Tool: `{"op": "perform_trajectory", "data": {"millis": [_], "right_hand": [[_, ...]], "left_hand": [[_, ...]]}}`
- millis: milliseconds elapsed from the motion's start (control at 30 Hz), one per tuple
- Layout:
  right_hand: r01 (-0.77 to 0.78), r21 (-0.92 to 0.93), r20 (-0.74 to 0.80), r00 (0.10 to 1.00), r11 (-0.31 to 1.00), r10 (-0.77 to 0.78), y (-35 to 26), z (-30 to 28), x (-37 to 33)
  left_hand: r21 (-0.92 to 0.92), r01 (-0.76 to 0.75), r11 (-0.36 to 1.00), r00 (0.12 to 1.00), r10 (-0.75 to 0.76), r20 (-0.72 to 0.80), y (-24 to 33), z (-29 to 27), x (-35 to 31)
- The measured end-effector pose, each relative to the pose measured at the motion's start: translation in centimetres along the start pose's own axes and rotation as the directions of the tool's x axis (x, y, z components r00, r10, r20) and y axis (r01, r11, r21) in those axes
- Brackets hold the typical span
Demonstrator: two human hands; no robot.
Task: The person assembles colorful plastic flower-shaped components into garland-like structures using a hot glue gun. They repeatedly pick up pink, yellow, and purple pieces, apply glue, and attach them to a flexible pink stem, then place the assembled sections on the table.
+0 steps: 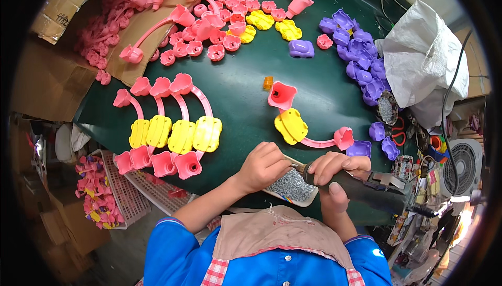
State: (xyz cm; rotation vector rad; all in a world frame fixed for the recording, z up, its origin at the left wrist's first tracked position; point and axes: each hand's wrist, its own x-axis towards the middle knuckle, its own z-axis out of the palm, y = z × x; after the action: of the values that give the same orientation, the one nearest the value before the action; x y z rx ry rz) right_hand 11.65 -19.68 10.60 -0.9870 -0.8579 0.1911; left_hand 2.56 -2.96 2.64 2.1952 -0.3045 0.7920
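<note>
My right hand grips a dark power screwdriver, its bit pointing left. My left hand is closed at the tip of the bit; whatever its fingers pinch is too small to make out. Just under both hands sits a shallow tray of small grey screws. Beyond them lies a pink curved arm with flared ends and a yellow block across its middle. A small orange piece is near its upper end.
Several pink arms with yellow blocks stand in a row at left. Loose pink cups and yellow pieces lie at the back. Purple parts heap at right, near a white sack. A filled basket sits lower left.
</note>
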Motion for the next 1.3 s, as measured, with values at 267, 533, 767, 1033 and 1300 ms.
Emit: {"op": "perform_trajectory", "data": {"millis": [267,533,767,1033,1300], "right_hand": [[0.181,-0.185,0.012,0.983,0.966,-0.182,3.0,-2.0,1.1],[0.262,-0.203,-0.045,0.96,0.943,-0.277,7.0,-2.3,0.3],[0.052,-0.009,-0.383,0.922,0.999,-0.052,4.9,-4.1,1.9],[-0.225,-0.621,-0.478,0.868,0.751,-0.136,2.2,-11.4,-0.2],[0.187,-0.676,-0.091,0.939,0.713,-0.333,-1.0,-4.7,-0.5]], "left_hand": [[-0.103,0.687,0.719,0.721,-0.692,-0.022,-3.3,0.0,2.0],[-0.291,0.702,0.65,0.682,-0.731,0.013,-6.0,4.0,4.3],[-0.525,0.758,0.387,0.55,-0.812,0.196,-3.9,2.6,3.7],[-0.984,0.155,-0.09,0.318,-0.938,0.136,4.2,0.8,-0.3],[-0.637,0.696,0.33,0.677,-0.597,0.431,8.5,-11.8,-0.4]]}}
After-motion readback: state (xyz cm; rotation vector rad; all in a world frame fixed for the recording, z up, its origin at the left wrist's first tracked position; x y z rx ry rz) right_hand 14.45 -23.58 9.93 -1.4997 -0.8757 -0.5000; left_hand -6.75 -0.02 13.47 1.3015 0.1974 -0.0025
